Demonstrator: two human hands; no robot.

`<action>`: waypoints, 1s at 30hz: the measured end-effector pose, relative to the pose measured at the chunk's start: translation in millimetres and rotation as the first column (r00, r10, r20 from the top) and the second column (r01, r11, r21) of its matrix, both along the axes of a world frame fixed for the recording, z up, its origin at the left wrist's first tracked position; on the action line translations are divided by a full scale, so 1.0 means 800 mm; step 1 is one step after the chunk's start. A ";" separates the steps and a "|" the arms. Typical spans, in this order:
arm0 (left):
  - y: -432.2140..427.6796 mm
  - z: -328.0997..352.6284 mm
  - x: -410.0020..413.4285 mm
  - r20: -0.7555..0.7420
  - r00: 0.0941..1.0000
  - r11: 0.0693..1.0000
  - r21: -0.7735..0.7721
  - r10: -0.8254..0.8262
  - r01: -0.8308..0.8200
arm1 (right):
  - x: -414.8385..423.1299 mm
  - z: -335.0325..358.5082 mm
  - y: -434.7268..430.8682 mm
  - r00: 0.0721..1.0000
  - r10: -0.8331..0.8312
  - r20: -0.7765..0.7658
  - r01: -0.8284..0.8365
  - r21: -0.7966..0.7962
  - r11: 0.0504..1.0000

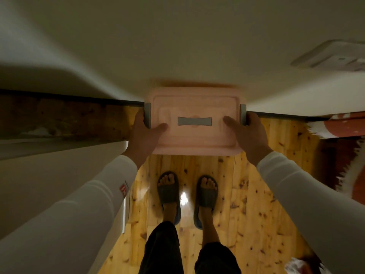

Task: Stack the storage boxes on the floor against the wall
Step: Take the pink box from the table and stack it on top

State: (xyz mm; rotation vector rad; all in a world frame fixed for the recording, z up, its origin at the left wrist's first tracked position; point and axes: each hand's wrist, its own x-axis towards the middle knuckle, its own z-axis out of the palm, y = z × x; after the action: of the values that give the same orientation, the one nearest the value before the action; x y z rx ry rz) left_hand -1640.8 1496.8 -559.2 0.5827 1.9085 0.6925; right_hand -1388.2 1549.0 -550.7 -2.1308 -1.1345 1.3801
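A pink storage box (194, 139) with a grey lid handle and grey side latches is held up in front of me, close to the white wall (177, 46). My left hand (145, 135) grips its left end, thumb on the lid. My right hand (248, 133) grips its right end the same way. The box hangs above the wooden floor (246, 204), and an orange blur shows just past its far edge. The box body under the lid is hidden.
My two feet in dark slippers (187, 194) stand on the floor just behind the box. A white furniture edge (59, 165) runs along the left. A red and white rug (345, 145) lies to the right. A pale box shape (331, 56) is blurred at upper right.
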 end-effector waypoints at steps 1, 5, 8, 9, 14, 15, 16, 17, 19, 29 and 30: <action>0.001 -0.002 0.000 -0.006 1.000 1.000 0.005 -0.004 0.004 | 0.000 -0.002 0.001 1.000 -0.001 0.005 0.001 -0.007 1.000; 0.005 -0.007 -0.002 -0.007 1.000 1.000 0.008 -0.011 0.011 | 0.000 -0.008 0.004 1.000 -0.004 0.008 0.004 -0.027 1.000; 0.007 -0.009 -0.004 0.006 1.000 1.000 0.003 0.004 -0.004 | -0.002 -0.009 0.007 1.000 -0.008 0.007 0.008 -0.030 1.000; 0.007 -0.009 -0.004 0.009 1.000 1.000 0.000 0.005 -0.005 | -0.003 -0.009 0.008 1.000 -0.004 0.011 0.004 -0.028 1.000; 0.007 -0.008 -0.005 0.005 1.000 1.000 0.002 0.002 -0.002 | -0.003 -0.012 0.006 1.000 0.007 0.006 -0.007 -0.015 1.000; 0.008 -0.007 -0.005 0.009 1.000 1.000 0.002 0.004 -0.004 | -0.003 -0.013 0.006 1.000 0.007 0.006 -0.007 -0.014 1.000; 0.008 -0.006 -0.004 0.012 1.000 1.000 0.002 0.005 -0.005 | -0.003 -0.013 0.006 1.000 0.008 0.006 -0.008 -0.014 1.000; 0.008 -0.005 -0.004 0.013 1.000 1.000 0.004 0.004 -0.004 | -0.003 -0.013 0.005 1.000 0.010 0.004 -0.010 -0.014 1.000; 0.008 -0.004 -0.003 0.013 1.000 1.000 0.009 0.001 -0.002 | -0.003 -0.013 0.004 1.000 0.013 -0.009 -0.013 -0.014 1.000; 0.003 0.002 -0.003 0.023 1.000 1.000 0.020 0.000 0.000 | 0.001 -0.006 -0.006 1.000 0.013 -0.019 -0.013 -0.003 1.000; 0.002 0.003 -0.003 0.018 1.000 1.000 0.022 0.001 -0.002 | 0.001 -0.004 -0.007 1.000 0.010 -0.019 -0.010 -0.007 1.000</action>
State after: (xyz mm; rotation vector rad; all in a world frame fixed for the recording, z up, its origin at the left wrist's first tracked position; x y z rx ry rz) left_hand -1643.5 1498.6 -556.9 0.5868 1.8872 0.7178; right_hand -1387.2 1543.1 -553.9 -2.1150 -1.1367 1.4079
